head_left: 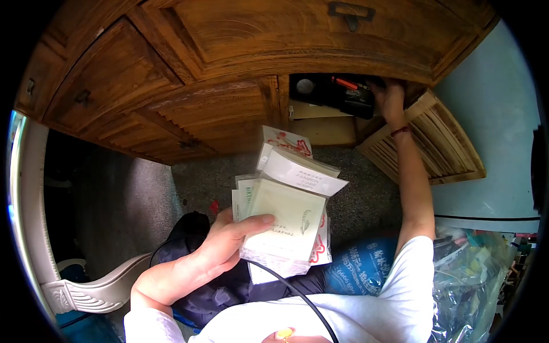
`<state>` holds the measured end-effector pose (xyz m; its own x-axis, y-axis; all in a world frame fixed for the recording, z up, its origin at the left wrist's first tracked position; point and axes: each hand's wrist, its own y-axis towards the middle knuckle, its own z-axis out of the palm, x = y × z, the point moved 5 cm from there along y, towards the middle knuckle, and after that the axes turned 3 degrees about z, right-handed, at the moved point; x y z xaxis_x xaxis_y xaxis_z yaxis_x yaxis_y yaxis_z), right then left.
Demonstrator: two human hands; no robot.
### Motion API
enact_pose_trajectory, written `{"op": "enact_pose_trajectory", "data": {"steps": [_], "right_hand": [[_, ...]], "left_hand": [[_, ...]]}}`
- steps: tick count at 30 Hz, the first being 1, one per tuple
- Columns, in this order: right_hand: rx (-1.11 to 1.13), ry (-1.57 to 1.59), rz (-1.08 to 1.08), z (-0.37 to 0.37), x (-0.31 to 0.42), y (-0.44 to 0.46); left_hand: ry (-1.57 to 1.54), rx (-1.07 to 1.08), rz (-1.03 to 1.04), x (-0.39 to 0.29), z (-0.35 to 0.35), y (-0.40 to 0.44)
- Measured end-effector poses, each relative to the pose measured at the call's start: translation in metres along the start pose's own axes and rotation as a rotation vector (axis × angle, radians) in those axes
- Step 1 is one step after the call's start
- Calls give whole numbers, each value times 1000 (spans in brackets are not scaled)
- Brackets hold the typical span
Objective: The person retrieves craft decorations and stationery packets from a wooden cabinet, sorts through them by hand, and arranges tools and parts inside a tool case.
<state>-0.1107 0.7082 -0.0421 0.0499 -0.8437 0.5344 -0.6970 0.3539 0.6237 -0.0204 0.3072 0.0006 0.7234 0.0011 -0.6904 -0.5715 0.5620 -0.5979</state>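
Observation:
My left hand (234,231) is closed round a stack of paper cards and packets (283,220), some in clear sleeves, with the thumb on top. Red and green print shows on several of them. My right hand (390,100) reaches into the open lower compartment of a wooden cabinet, at the right end of a black tray (329,94). Its fingers are mostly hidden by shadow and the cabinet edge, so their grip is unclear. In the tray lie a red item (345,83) and a round item (305,86).
A louvred cabinet door (429,143) stands open beside my right forearm. Closed drawers and doors (217,123) lie to the left. A pale blue surface (492,114), a clear plastic bag (469,280) and a blue printed bag (360,266) are at the right. A curved cream furniture leg (86,294) stands left.

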Motion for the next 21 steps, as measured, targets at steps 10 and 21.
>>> {"op": "enact_pose_trajectory", "data": {"steps": [10,21], "right_hand": [[122,-365,-134,10,45,-56],[19,626,1309,21,1,-61]], "left_hand": [[-28,-4,8,-3,2,-2],[-82,151,-33,2,7,-3]]}}
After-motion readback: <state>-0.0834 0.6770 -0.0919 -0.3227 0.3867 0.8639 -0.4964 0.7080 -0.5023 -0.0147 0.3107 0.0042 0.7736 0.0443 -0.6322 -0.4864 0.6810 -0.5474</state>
